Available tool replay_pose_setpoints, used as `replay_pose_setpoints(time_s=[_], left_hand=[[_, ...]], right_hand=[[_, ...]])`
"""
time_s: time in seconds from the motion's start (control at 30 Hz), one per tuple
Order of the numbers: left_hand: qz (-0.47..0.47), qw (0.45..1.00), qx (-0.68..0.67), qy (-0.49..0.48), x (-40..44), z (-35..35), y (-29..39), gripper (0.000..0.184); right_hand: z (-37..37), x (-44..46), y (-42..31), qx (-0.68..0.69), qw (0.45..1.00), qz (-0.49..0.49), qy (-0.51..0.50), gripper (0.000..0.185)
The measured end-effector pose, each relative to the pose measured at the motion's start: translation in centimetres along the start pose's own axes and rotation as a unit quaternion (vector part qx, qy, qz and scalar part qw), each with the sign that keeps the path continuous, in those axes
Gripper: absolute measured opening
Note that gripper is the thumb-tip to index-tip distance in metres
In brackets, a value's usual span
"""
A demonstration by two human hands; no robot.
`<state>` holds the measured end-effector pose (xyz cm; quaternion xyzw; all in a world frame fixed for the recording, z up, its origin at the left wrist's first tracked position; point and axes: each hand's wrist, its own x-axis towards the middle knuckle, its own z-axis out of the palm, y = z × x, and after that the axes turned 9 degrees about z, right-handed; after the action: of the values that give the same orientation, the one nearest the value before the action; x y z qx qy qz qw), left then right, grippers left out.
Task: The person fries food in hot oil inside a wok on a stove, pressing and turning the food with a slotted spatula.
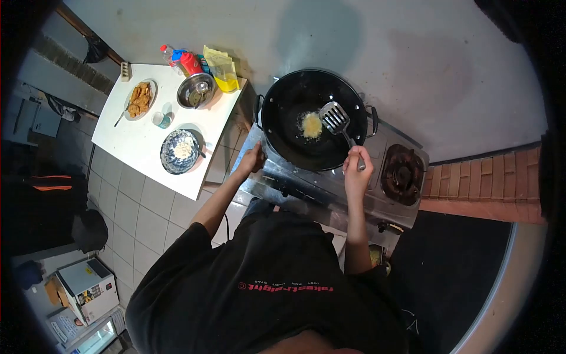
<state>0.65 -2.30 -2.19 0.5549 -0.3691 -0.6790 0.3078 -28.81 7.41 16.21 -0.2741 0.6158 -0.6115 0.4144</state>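
Note:
My right hand (358,162) is closed around the handle of a slotted spatula (335,117). The spatula's metal head is inside a large black wok (300,154), just right of a pale golden piece of food (311,125) with a bubbly edge. Under the wok is a metal gas stove (318,187). To the wok's lower left, my left hand (252,159) is at the stove's left side with its fingers curled in. Whether anything is inside that hand is hidden.
A bare burner (403,174) lies right of the wok. The white table (141,158) at left holds a plate of fried food (140,99), a cup (160,120), a bowl with white powder (181,151), a metal bowl (196,91), bottles and a yellow pouch (223,69).

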Motion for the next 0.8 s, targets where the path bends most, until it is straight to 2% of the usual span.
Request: replay_pose_setpoints(time_s=[0.07, 0.13, 0.2, 0.23, 0.27, 0.3, 0.33, 0.4, 0.47, 0.5, 0.7, 0.8], left_hand=[[0.018, 0.999, -0.029, -0.005, -0.5, -0.1, -0.3, 0.060], [0.025, 0.998, -0.038, -0.033, -1.9, 0.8, 0.7, 0.057], [0.119, 0.990, -0.004, 0.069, -2.8, 1.7, 0.8, 0.054], [0.111, 0.993, -0.021, 0.022, -3.4, 0.8, 1.3, 0.048], [0.107, 0.994, -0.015, 0.017, -3.5, 0.7, 1.5, 0.048], [0.216, 0.970, 0.074, 0.081, -3.7, 1.2, 1.8, 0.043], [0.323, 0.922, 0.157, 0.145, -4.1, 1.9, 2.7, 0.038], [0.319, 0.912, 0.190, 0.172, -3.7, 1.8, 3.8, 0.033], [0.367, 0.880, 0.207, 0.221, -1.8, 1.0, 3.4, 0.027], [0.400, 0.868, 0.205, 0.212, -1.2, 0.8, 3.4, 0.024], [0.368, 0.849, 0.295, 0.237, -0.2, 1.8, 3.2, 0.023], [0.387, 0.839, 0.306, 0.229, -0.2, 2.5, 2.7, 0.024]], right_hand=[[-0.5, -0.3, 0.3, -0.123, 0.992, -0.035, 0.021, 0.023], [-0.6, -0.5, 0.2, -0.157, 0.985, -0.061, 0.026, 0.022], [0.2, -0.9, 0.1, -0.220, 0.967, -0.114, 0.051, 0.021], [0.8, -1.3, 0.0, -0.212, 0.969, -0.109, 0.063, 0.021], [1.1, -1.7, -0.4, -0.234, 0.961, -0.122, 0.077, 0.020], [1.2, -1.9, -0.7, -0.260, 0.951, -0.140, 0.086, 0.019], [1.4, -1.9, -0.6, -0.264, 0.950, -0.144, 0.086, 0.019], [1.9, -1.9, -0.3, -0.251, 0.947, -0.175, 0.099, 0.018], [2.2, -1.7, 0.0, -0.262, 0.946, -0.164, 0.102, 0.017], [2.4, -1.6, 0.1, -0.272, 0.945, -0.150, 0.105, 0.016], [3.8, -1.1, 0.3, -0.300, 0.927, -0.182, 0.130, 0.013], [3.8, -1.0, -0.7, -0.318, 0.917, -0.214, 0.115, 0.013]])
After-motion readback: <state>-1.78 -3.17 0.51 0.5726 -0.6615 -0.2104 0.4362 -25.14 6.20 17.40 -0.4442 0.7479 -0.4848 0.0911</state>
